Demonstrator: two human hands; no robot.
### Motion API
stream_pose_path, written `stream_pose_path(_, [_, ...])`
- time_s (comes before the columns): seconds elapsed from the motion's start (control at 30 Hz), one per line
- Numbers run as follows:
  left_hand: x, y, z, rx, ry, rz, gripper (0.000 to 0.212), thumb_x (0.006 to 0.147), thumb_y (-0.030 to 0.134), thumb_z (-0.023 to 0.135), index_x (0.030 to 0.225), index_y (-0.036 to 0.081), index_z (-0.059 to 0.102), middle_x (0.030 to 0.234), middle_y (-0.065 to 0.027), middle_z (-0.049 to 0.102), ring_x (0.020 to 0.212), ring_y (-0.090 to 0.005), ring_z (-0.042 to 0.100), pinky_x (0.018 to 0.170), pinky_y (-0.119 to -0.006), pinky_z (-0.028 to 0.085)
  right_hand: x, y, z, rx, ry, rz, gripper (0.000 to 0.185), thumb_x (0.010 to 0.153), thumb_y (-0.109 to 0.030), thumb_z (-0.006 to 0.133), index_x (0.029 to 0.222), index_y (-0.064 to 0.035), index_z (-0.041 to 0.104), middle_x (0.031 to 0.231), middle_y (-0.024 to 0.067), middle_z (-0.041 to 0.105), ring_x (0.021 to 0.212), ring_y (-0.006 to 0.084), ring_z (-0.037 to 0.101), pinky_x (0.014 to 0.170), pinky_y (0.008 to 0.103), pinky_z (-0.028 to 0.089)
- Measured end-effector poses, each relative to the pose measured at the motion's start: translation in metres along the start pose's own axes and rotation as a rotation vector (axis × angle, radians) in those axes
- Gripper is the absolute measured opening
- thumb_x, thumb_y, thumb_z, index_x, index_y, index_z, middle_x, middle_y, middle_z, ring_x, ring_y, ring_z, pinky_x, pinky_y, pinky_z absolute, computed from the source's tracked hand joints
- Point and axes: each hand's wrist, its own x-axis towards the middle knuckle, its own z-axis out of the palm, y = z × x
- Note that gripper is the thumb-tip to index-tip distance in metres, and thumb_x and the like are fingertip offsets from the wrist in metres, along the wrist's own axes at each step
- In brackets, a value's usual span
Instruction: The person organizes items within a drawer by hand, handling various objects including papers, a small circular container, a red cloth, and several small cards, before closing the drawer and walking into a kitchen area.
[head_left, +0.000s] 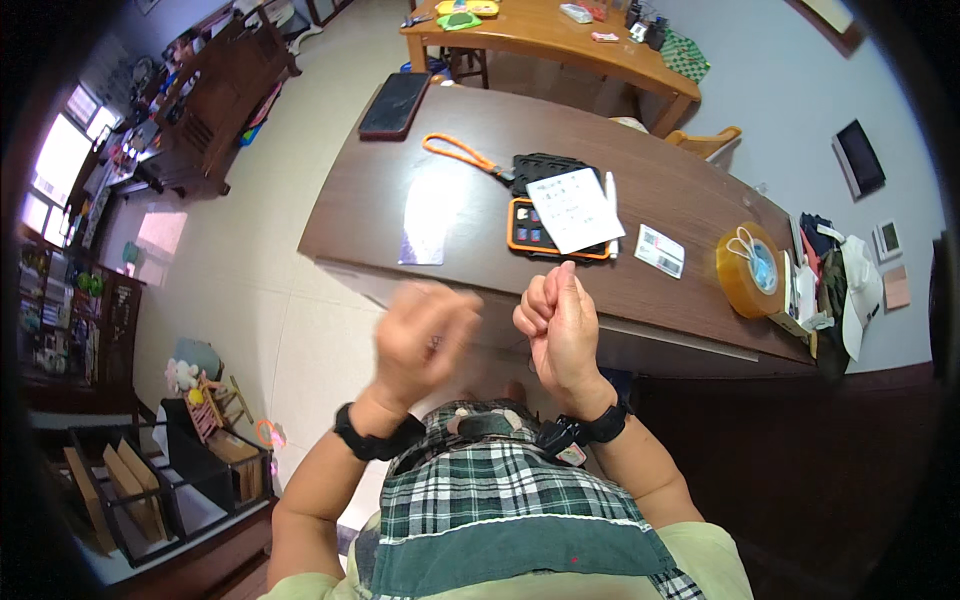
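My left hand (424, 337), blurred by motion, is curled in the air before the near edge of the brown desk (337, 217); whether it holds something small cannot be told. Beside it my right hand (561, 319) has its thumb and curled fingers pressed together, with any small thing between them hidden. Just beyond it lies an open black memory card case with orange trim (510, 238). A handwritten paper note (574, 210) covers part of the case. An orange wrist strap (457, 150) reaches the case, and a white pen (612, 202) lies along its right side.
On the desk are a smartphone (395, 105), a shiny purple card (424, 240), a printed label (660, 251) and a large roll of packing tape (739, 277). A white cap (862, 285) is at the right end. Beyond stands a wooden table (525, 30).
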Motion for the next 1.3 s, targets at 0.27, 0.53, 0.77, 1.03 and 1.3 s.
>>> stream_pose_path(0.27, [0.011, -0.048, -0.002, 0.581, -0.130, 0.089, 0.046, 0.081, 0.006, 0.076, 0.127, 0.007, 0.069, 0.131, -0.0153, 0.068, 0.126, -0.0349, 0.061, 0.103, -0.044, 0.052, -0.012, -0.038, -0.044, -0.051, -0.160, 0.134, 0.044, 0.112, -0.041, 0.036, 0.080, -0.0115, 0.042, 0.060, -0.0035, 0.033, 0.048, 0.0065, 0.022, 0.043, 0.0252, 0.020])
stream_pose_path(0.53, [-0.037, -0.005, -0.023, -0.107, 0.096, -0.382, 0.011, 0.098, 0.001, 0.061, 0.108, -0.001, 0.066, 0.090, -0.0105, 0.075, 0.082, -0.0228, 0.074, 0.076, -0.033, 0.058, -0.030, -0.048, -0.104, -0.753, -0.359, -0.016, 0.030, 0.107, -0.015, 0.045, 0.129, 0.0000, 0.058, 0.069, -0.0020, 0.048, 0.062, 0.0073, 0.044, 0.060, 0.0249, 0.040])
stream_pose_path(0.77, [-0.053, -0.036, -0.003, -0.443, -0.251, -0.722, 0.020, 0.103, 0.014, 0.060, 0.111, -0.003, 0.065, 0.104, -0.0038, 0.062, 0.093, -0.0111, 0.056, 0.086, -0.026, 0.046, -0.032, -0.031, -0.105, -1.008, -0.433, 0.035, 0.031, 0.102, -0.019, 0.056, 0.125, -0.0015, 0.064, 0.074, 0.0108, 0.065, 0.067, 0.0199, 0.061, 0.065, 0.0359, 0.048])
stream_pose_path(1.03, [-0.059, -0.045, 0.005, -0.266, -0.208, -0.563, 0.020, 0.094, 0.015, 0.068, 0.101, -0.004, 0.070, 0.117, -0.0119, 0.064, 0.113, -0.0212, 0.058, 0.097, -0.035, 0.046, -0.036, -0.012, -0.094, -1.519, -0.430, -0.557, 0.049, 0.096, -0.016, 0.061, 0.143, -0.0053, 0.052, 0.068, 0.0098, 0.063, 0.053, 0.0258, 0.062, 0.049, 0.0388, 0.051])
stream_pose_path(1.3, [-0.104, -0.109, 0.035, -1.371, 0.091, -1.214, 0.023, 0.099, 0.013, 0.064, 0.119, 0.002, 0.062, 0.116, -0.0094, 0.067, 0.111, -0.0211, 0.062, 0.108, -0.039, 0.045, -0.029, -0.003, -0.078, -1.709, -0.495, -0.722, 0.065, 0.088, -0.006, 0.065, 0.150, -0.0042, 0.047, 0.068, 0.0055, 0.059, 0.051, 0.0196, 0.058, 0.047, 0.0335, 0.048])
